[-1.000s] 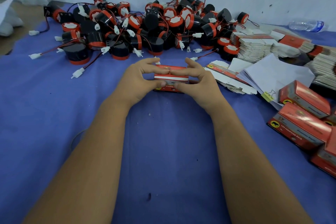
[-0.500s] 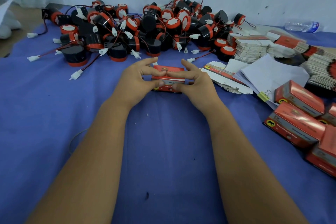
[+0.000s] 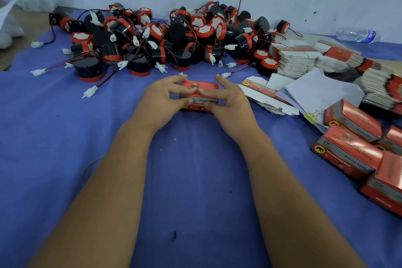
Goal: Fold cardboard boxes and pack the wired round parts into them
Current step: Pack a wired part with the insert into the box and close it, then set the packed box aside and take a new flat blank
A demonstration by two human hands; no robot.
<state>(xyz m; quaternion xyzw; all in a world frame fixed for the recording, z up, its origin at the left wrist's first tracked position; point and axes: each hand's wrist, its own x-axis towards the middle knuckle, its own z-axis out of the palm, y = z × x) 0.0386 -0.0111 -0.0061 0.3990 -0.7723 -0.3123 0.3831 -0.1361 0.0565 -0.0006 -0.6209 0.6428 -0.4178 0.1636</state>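
A small red cardboard box (image 3: 201, 89) lies on the blue cloth at the centre. My left hand (image 3: 161, 100) grips its left end, thumb on the near side and fingers over the top. My right hand (image 3: 228, 102) grips the right end the same way; the fingertips of both hands meet on the top face. Behind the box spreads a heap of black round parts with red rims (image 3: 169, 39), trailing red-black wires and white plugs. The box's inside is hidden.
Several closed red boxes (image 3: 352, 148) lie at the right. Stacks of flat unfolded box blanks (image 3: 298, 61) and white leaflets held by a binder clip (image 3: 315, 91) sit beyond them. A water bottle (image 3: 356, 36) lies by the wall. The blue cloth (image 3: 54, 137) covers the work surface.
Both hands stay on the box. The fingers have pressed down closer over its top, and the white strip seen on the box a second ago is now covered.
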